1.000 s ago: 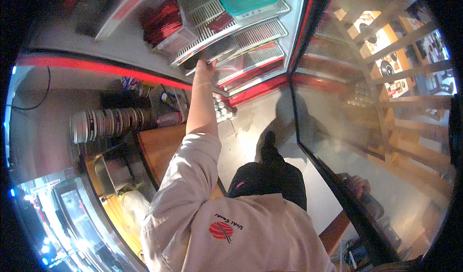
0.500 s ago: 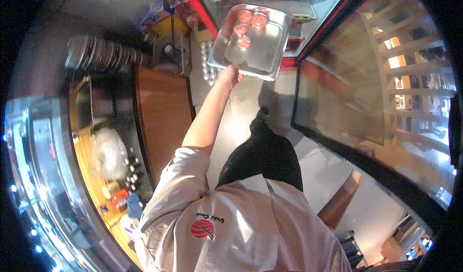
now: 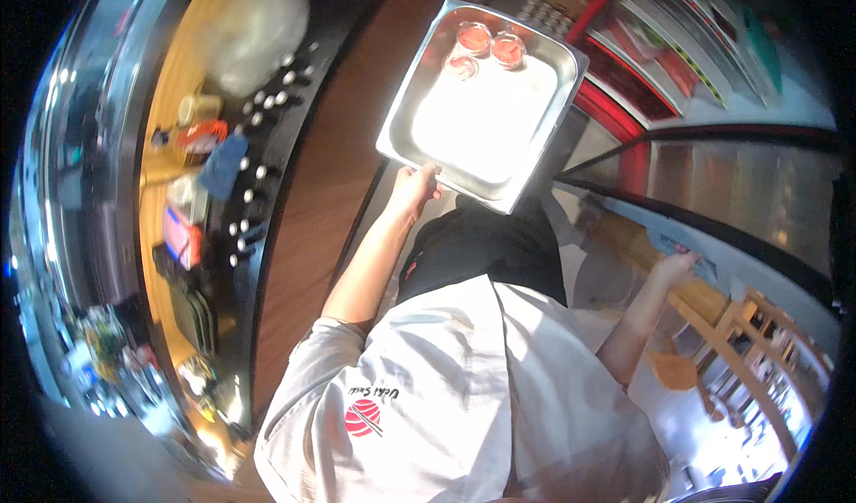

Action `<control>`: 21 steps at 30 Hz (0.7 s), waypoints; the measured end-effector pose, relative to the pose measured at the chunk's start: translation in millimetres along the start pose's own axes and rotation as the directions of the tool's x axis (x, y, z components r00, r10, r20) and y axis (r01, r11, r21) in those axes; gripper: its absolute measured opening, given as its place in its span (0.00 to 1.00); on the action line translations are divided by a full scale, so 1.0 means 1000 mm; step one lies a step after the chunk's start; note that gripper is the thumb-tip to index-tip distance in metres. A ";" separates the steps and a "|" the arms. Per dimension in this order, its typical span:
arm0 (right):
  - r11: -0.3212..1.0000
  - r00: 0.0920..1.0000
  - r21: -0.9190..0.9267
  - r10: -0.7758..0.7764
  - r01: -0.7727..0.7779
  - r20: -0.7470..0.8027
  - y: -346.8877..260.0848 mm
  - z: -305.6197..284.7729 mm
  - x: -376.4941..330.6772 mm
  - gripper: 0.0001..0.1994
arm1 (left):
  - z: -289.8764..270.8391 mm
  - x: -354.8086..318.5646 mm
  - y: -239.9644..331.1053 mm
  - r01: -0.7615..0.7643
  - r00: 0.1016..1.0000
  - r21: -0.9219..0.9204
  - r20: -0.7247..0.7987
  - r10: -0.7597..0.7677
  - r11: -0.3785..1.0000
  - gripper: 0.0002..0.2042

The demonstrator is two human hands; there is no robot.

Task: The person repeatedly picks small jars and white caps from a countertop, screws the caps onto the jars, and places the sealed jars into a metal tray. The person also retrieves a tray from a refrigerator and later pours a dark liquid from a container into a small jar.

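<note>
In front of me, a person's left hand [image 3: 415, 191] grips the near edge of a metal tray [image 3: 486, 137] held before their body, three small tubs [image 3: 474, 39] of orange-red food at its far end, the right hand [image 3: 679, 267] outstretched near a glass door [image 3: 740, 182], its grasp impossible to tell

The metal tray [image 3: 481, 124] has moved away from the fridge [image 3: 615, 115].

tray [image 3: 481, 133]: before torso [image 3: 446, 369] | cups [image 3: 509, 50]: in tray, far end | surface [image 3: 308, 200]: left of tray | fridge [image 3: 611, 113]: right of tray
</note>
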State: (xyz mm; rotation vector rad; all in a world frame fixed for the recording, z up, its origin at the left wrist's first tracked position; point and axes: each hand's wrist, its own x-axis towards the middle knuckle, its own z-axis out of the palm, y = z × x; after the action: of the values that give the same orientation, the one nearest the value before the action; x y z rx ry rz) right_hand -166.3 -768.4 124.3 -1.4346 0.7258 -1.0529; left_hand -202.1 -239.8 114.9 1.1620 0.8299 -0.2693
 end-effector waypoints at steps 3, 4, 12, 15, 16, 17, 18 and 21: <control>0.986 0.954 0.161 -0.077 0.030 0.289 -0.024 0.090 -0.027 0.06 | -0.033 -0.026 -0.007 -0.085 0.993 -0.111 -0.090 0.075 0.990 0.10; 0.997 0.933 0.072 -0.051 0.027 0.356 -0.021 0.108 -0.026 0.07 | -0.043 -0.031 -0.008 -0.114 0.989 -0.145 -0.115 0.098 0.983 0.09; 0.921 0.778 -0.163 -0.193 0.354 0.598 -0.018 0.317 -0.016 0.19 | -0.071 -0.086 0.010 -0.218 0.926 -0.256 -0.360 0.116 0.942 0.12; 0.815 0.777 -0.309 -0.248 0.490 0.578 0.009 0.389 0.028 0.34 | -0.070 -0.093 0.006 -0.231 0.901 -0.339 -0.428 0.069 0.912 0.12; 0.795 0.795 -0.368 -0.221 0.482 0.565 0.018 0.415 0.047 0.36 | -0.070 -0.093 0.004 -0.233 0.893 -0.350 -0.447 0.057 0.907 0.12; 0.772 0.810 -0.424 -0.192 0.473 0.554 0.027 0.434 0.056 0.37 | -0.069 -0.094 -0.003 -0.236 0.881 -0.360 -0.472 0.042 0.903 0.12; 0.823 0.810 -0.387 -0.142 0.416 0.570 0.026 0.452 0.054 0.38 | -0.069 -0.095 -0.007 -0.245 0.863 -0.370 -0.504 0.028 0.896 0.12; 0.804 0.847 -0.444 -0.132 0.395 0.515 0.031 0.500 0.082 0.38 | -0.058 -0.099 -0.017 -0.248 0.816 -0.427 -0.575 -0.050 0.869 0.12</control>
State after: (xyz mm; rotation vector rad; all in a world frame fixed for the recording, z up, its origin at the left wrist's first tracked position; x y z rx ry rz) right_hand 323.5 -634.9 139.4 -2.2440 0.4797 -0.6795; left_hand -304.7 -216.4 163.7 0.7955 1.2718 0.3994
